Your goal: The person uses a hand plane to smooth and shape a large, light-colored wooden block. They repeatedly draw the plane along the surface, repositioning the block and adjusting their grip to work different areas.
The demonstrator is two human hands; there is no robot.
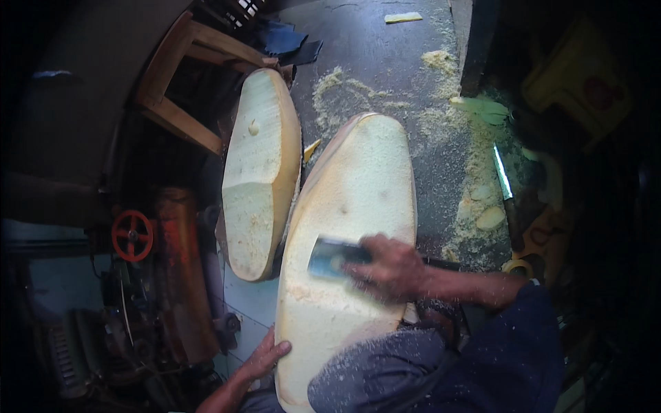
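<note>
A long cream foam seat pad [358, 186] stretches away from me, its near end by my clothed knee. My right hand [394, 268] is closed around a dark, flat sanding block [327, 260], which lies against the pad's upper face; motion smears the block a little. At the pad's near left edge, my left hand [265, 356] grips its side with the thumb on top, the other fingers partly hidden. Left of this pad is a second foam seat pad [253, 162], with a small round hollow near its far end.
Foam crumbs [441, 62] are scattered over the dark worktop. A knife [502, 172] lies at the right, near a yellow loop-shaped handle [518, 265]. A wooden frame [182, 125] stands far left, above machinery with a red handwheel [132, 235]. A yellow foam strip [403, 18] lies at the far end.
</note>
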